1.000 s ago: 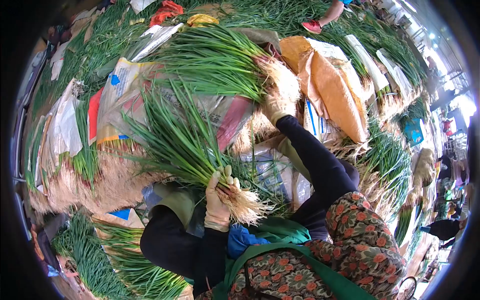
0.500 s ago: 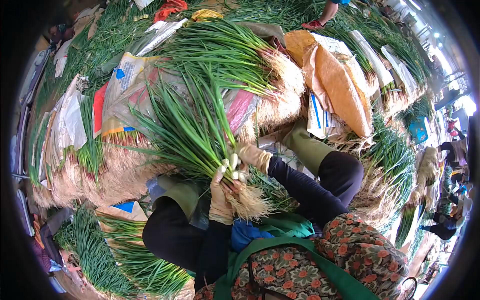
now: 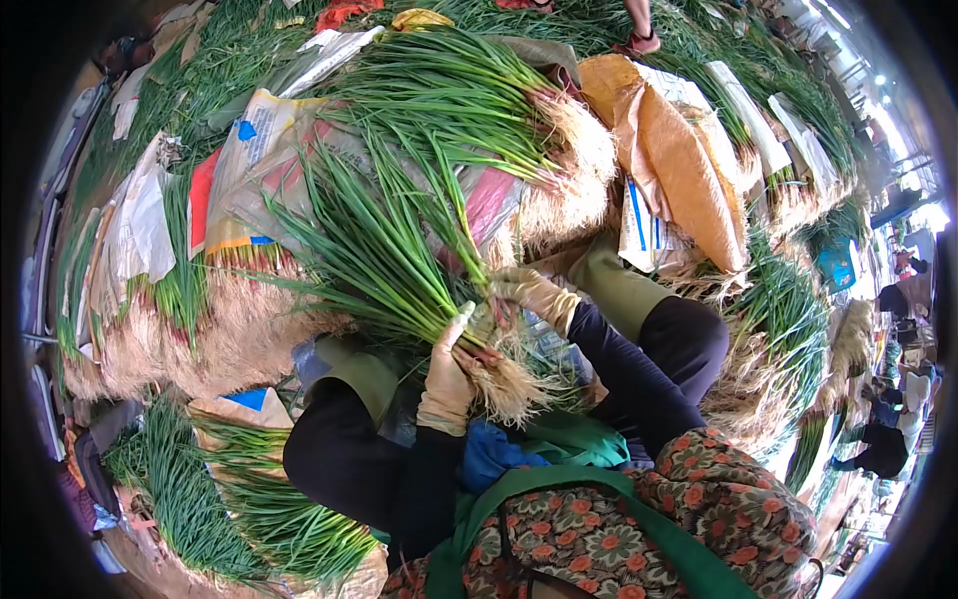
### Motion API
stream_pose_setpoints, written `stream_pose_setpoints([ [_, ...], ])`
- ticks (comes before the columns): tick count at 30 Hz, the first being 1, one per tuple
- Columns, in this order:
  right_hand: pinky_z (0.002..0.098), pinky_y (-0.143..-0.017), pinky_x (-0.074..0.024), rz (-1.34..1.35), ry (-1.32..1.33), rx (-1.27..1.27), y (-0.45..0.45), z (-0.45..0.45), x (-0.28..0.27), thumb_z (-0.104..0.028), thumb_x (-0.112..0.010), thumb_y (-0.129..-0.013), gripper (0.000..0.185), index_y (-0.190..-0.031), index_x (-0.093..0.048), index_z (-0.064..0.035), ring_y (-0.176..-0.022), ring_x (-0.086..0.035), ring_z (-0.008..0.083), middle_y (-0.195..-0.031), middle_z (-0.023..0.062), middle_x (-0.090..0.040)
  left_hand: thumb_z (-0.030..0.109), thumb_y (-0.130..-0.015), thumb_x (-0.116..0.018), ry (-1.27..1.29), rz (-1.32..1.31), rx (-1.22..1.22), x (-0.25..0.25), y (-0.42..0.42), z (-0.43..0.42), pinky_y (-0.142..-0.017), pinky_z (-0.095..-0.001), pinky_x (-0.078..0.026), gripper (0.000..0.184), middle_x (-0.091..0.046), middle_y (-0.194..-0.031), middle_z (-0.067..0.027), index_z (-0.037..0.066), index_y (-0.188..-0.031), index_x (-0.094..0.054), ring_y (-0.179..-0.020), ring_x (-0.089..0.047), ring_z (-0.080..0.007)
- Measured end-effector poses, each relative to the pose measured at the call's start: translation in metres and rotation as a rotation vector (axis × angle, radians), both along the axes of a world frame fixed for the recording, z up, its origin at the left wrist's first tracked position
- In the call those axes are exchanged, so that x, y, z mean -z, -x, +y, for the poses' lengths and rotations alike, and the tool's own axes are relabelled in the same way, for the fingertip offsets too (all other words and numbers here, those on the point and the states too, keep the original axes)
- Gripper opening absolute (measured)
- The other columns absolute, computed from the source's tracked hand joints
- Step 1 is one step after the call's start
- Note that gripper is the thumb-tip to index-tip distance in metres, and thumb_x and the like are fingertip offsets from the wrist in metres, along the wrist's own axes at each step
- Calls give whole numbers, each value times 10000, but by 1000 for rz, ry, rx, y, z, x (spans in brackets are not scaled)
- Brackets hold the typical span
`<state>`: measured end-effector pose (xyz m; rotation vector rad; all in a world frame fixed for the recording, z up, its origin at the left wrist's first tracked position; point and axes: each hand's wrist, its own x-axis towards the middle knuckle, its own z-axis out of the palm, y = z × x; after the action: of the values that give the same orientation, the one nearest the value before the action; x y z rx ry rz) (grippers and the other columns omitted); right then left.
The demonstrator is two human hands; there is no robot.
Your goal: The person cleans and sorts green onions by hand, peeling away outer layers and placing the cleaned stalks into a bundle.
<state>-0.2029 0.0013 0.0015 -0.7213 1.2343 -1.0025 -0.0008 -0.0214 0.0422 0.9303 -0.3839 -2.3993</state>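
My left hand (image 3: 449,374), in a pale glove, is closed around the lower stems of a bunch of green onions (image 3: 404,265). The long green leaves fan out up and to the left. Pale, shaggy roots (image 3: 511,387) hang out below the grip. Just to the right, my right hand (image 3: 534,295), gloved too, has its fingers closed on a few green onion stalks (image 3: 461,215) beside the bunch. The roots of those stalks show under the right fingers. The right fingertips are partly hidden among the stems.
A large pile of green onions (image 3: 449,100) lies ahead, roots to the right. Plastic sacks (image 3: 264,150) and an orange-tan sack (image 3: 669,150) cover other piles. More green onions (image 3: 299,509) lie at lower left. Another person's foot (image 3: 639,43) stands at the top; people are at far right.
My right hand has turned and moved slightly right and up, off the bunch's white stem ends, with a few stalks. The left hand keeps its grip. The other person's foot has shifted at the top.
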Motion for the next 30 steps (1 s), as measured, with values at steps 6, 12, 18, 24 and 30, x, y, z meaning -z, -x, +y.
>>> stream_pose_setpoints([
  [6, 277, -590, -485, 504, 66, -208, -16, -13, 3, -226, -624, -874, 286, -1061, -607, -9, -643, -555, 91, -729, 23, -632, 253, -888, -520, -28, -13, 72, 13, 0, 2, -572, -332, -512, 311, -632, -761, -107, 39, -1107, -572, -552, -586, -217],
  [12, 284, -541, -446, 873, 260, 175, 16, -56, -4, -265, -572, -896, 279, -1042, -643, -38, -579, -532, 110, -670, 58, -608, 211, -893, -538, -213, -2, -162, -7, 8, 4, -713, -365, -520, 256, -613, -776, -45, 55, -1091, -576, -670, -592, -166],
  [18, 391, -753, -487, 1218, -50, 82, 17, -122, -8, -413, -585, -826, 420, -998, -619, -31, -882, -633, 312, -885, 213, -648, 203, -908, -524, -203, 206, -143, 7, 0, 0, -738, -355, -517, 270, -573, -715, -9, 37, -1120, -543, -654, -567, -162],
  [24, 356, -730, -501, 1213, -86, -360, 11, -128, -9, -372, -593, -849, 374, -973, -642, -22, -804, -641, 253, -822, 169, -660, 236, -901, -530, -103, 34, -70, 5, 0, -8, -761, -358, -516, 344, -614, -980, -108, 13, -1163, -538, -847, -611, -224],
  [30, 282, -554, -508, 604, 81, -244, -30, -26, -26, -177, -613, -855, 211, -991, -623, -15, -585, -612, 126, -694, 73, -643, 262, -900, -542, -44, -33, 98, 35, 2, -1, -604, -336, -523, 243, -645, -816, -112, 42, -993, -584, -582, -614, -221],
])
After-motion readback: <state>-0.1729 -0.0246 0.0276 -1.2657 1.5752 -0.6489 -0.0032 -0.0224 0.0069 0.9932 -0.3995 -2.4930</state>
